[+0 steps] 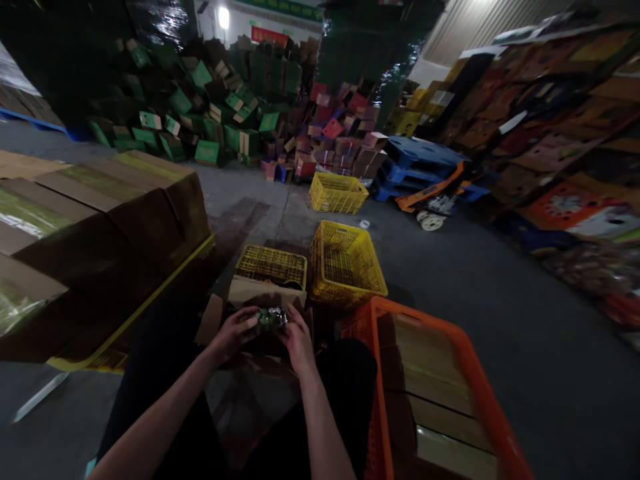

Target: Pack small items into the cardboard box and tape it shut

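Two bare hands grip a small wrapped green package above an open cardboard box

A small green package in shiny clear wrapping [271, 319] sits between a person's two hands; its contents are too blurred to identify. The left hand [241, 327] grasps one end with thumb and fingers, and the right hand [299, 333] grasps the other.

Below both hands is an open cardboard box [266, 290], its flaps spread, between the person's dark-clothed legs [345, 373]. Just beyond the hands stands a yellow mesh crate [271, 261]. Ahead and to the right of the right hand is a second, open-topped yellow crate [365, 250], with a third yellow crate [340, 195] farther off.

Nearer, right of the right hand, an orange crate [420, 315] holds taped cartons [440, 387]. Left of the left hand are larger taped cardboard cartons [100, 200]. Well ahead of the hands lies a heap of green boxes [207, 152], and to its right, blue pallets [425, 152] and an orange pallet jack [434, 193].
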{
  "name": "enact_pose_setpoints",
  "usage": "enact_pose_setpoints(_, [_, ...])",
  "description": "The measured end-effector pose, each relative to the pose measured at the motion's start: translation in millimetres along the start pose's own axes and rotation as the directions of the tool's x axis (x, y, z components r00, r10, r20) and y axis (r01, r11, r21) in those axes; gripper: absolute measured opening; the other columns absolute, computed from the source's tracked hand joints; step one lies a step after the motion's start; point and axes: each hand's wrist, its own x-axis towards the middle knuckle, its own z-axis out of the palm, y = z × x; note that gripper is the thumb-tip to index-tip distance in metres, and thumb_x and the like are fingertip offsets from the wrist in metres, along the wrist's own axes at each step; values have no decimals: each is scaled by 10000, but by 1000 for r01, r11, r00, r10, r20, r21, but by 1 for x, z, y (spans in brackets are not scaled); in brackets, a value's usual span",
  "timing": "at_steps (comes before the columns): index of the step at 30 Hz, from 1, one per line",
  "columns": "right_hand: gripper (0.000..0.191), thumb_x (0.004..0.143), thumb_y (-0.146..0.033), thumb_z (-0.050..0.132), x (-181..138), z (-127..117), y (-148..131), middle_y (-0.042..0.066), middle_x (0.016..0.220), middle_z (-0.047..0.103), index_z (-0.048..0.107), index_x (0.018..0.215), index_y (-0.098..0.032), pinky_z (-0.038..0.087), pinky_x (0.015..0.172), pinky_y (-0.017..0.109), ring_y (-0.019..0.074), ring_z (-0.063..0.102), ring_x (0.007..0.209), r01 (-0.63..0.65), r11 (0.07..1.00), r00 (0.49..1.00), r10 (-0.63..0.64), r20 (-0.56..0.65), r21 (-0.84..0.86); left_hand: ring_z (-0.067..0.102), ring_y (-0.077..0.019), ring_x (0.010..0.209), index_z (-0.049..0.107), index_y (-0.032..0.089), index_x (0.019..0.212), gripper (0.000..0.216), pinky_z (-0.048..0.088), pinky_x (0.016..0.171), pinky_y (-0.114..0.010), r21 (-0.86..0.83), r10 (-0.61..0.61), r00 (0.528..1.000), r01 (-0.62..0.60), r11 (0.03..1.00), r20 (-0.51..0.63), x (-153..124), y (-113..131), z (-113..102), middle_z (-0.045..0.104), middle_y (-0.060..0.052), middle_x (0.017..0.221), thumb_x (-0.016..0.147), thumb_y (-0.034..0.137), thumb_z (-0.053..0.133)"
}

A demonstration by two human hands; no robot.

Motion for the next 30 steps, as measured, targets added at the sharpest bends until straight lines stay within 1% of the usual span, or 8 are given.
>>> enact_pose_setpoints(3, [534,782,-458,727,-3,2,0,43,1302,646,604,1285,-326,581,852,425,267,647,1128,-108,993,994,107,9,52,658,-284,1079,627,220,1274,729,539,847,-353,21,44,997,-45,999,58,-4,2,4,621,-141,1310,616,350,913])
enact_pose_setpoints(7, [501,711,-459,823,-6,7,-1,48,1177,692,671,1145,-259,586,783,339,237,660,1045,-58,997,998,59,15,-51,649,-276,1074,594,222,1327,772,525,836,-319,98,63,992,-74,992,111,-7,2,6,602,-138,1336,624,296,903])
enact_pose_setpoints(10, [454,680,-450,848,-7,8,-3,53,1011,732,717,1035,-200,571,737,312,225,681,906,-25,995,999,28,30,-92,621,-291,1136,591,208,1340,780,498,908,-328,145,80,985,-102,984,155,-7,1,7,609,-134,1342,627,282,899])
enact_pose_setpoints(15, [384,690,-415,843,-7,6,-6,32,929,750,751,990,-194,538,753,306,217,677,856,18,991,999,-12,46,-134,599,-317,1177,608,157,1321,722,463,977,-367,207,92,982,-125,970,163,-3,-3,8,648,-159,1290,682,364,873])
enact_pose_setpoints(19, [353,697,-396,835,-10,8,-7,27,939,759,768,986,-205,529,817,332,227,682,876,34,992,996,-23,87,-121,644,-292,1069,675,153,1211,595,476,921,-342,305,95,986,-133,943,138,1,-6,2,709,-131,1160,704,408,853])
enact_pose_setpoints(23, [364,685,-383,844,-9,11,-6,45,987,761,763,990,-202,526,888,366,245,686,938,37,998,994,-30,108,-57,656,-266,1001,697,167,1147,547,481,879,-318,312,137,981,-173,934,135,0,-3,0,720,-101,1102,680,395,866])
enact_pose_setpoints(27, [579,654,-360,870,-4,8,-2,46,1165,727,674,1189,-257,526,948,392,260,648,1116,14,1000,1000,-14,12,-8,668,-241,894,680,178,1131,561,496,791,-300,294,159,984,-176,940,81,-4,2,3,723,-78,1024,655,406,871])
enact_pose_setpoints(30, [597,665,-384,865,-3,5,1,44,1216,704,641,1209,-280,562,888,383,260,637,1151,-67,997,997,67,-24,-23,659,-214,833,659,194,1131,568,487,741,-279,297,203,979,-200,934,23,-6,4,4,711,-52,974,647,406,869])
